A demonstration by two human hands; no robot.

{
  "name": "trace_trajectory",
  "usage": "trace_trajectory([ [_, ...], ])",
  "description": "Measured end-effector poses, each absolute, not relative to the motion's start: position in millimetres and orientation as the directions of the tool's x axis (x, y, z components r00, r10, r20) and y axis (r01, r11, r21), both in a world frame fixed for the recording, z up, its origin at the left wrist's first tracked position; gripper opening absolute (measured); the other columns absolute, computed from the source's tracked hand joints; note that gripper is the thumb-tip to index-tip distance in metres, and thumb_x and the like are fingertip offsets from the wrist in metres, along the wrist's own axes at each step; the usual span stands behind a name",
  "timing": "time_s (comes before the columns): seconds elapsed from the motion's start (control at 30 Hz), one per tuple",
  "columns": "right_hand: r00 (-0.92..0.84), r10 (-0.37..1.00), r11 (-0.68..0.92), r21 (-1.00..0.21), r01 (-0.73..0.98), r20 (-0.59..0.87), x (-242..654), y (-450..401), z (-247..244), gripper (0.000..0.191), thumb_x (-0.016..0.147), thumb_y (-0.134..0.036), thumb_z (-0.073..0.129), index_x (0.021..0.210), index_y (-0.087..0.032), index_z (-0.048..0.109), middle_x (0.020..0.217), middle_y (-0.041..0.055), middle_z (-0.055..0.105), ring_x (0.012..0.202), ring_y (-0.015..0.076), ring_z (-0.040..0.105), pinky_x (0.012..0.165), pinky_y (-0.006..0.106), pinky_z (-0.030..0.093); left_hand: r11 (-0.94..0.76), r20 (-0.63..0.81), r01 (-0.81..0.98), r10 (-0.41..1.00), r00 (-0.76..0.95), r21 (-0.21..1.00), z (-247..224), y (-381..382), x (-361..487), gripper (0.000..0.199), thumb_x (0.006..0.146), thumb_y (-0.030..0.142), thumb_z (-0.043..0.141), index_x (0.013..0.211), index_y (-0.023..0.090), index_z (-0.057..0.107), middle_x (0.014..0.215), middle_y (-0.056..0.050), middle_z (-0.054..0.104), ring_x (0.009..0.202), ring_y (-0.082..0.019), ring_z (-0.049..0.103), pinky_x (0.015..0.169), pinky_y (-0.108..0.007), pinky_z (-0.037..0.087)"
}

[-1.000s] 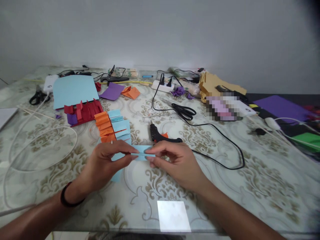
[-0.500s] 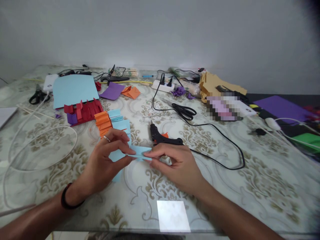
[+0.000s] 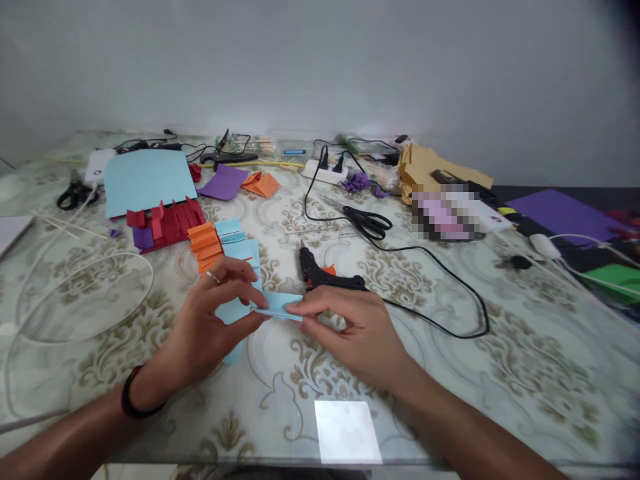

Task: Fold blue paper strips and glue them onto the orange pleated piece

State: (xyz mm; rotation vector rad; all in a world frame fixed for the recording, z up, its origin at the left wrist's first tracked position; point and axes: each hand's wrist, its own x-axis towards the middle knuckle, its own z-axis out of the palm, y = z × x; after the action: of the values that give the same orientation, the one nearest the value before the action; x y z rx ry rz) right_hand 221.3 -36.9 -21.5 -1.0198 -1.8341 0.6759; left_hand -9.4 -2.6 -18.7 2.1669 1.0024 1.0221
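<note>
fingertips of the left hand (image 3: 197, 340) and right hand (image 3: 367, 333) pinch opposite ends of a narrow blue strip (image 3: 280, 304), thumbs below and forefingers above, just in front of the glue gun (image 3: 334, 280) and a little to its left. the left hand's other fingers curl above its end of the paper; whether the right hand brushes the gun's handle cannot be told.

the step in hand appears to be folding or creasing: layered edges show along the strip's near side, though the fold is too small to read fully. the next move, by this view, calls for lining up those edges and pressing evenly from one end to the other, with a light grip so the paper does not skew.

left of the gun, blue pleats (image 3: 247, 255) lie beside orange pleats (image 3: 205, 247), with red pleats (image 3: 175, 223) farther left. beyond the gun, to the right, rest black-handled scissors (image 3: 352, 212); farther behind it sits a white power strip (image 3: 325, 173). the gun's black cord (image 3: 425, 323) loops out to its right across the patterned table (image 3: 260, 427).
</note>
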Motion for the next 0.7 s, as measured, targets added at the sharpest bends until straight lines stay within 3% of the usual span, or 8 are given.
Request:
trace_trajectory([
  [0.2,-0.266,0.857,0.514,-0.768,0.383,0.441,220.3,-36.7,-23.2,0.018,0.090,-0.011,0.065,0.095,-0.022,0.078,0.082,0.0022,0.079,0.070,0.0151,0.073,0.060,0.025,0.055,-0.606,0.407,0.325,0.759,0.508,0.726,-20.2,-4.9,-9.3,0.024,0.090,0.010,0.070,0.101,0.030,0.078,0.119,-0.005,0.059,0.105,-0.019,0.063,0.096,-0.036,0.054],
  [0.47,-0.261,0.841,0.541,-0.749,0.383,0.474,221.2,-37.1,-23.9,0.016,0.090,-0.011,0.067,0.096,-0.021,0.077,0.086,0.0036,0.081,0.072,0.0164,0.075,0.061,0.026,0.057,-0.627,0.459,0.435,0.775,0.435,0.647,-18.4,-6.0,-7.7,0.015,0.085,0.010,0.077,0.084,0.022,0.068,0.105,-0.002,0.057,0.097,-0.017,0.061,0.087,-0.032,0.052],
  [0.7,-0.261,0.829,0.559,-0.731,0.390,0.495,221.8,-36.4,-22.7,0.015,0.090,-0.008,0.068,0.096,-0.017,0.078,0.084,0.0048,0.080,0.071,0.0157,0.075,0.057,0.024,0.055,-0.562,0.392,0.429,0.817,0.423,0.708,-16.3,-5.4,-6.3,0.017,0.084,0.015,0.079,0.084,0.022,0.063,0.103,-0.002,0.058,0.094,-0.018,0.060,0.082,-0.031,0.051],
])
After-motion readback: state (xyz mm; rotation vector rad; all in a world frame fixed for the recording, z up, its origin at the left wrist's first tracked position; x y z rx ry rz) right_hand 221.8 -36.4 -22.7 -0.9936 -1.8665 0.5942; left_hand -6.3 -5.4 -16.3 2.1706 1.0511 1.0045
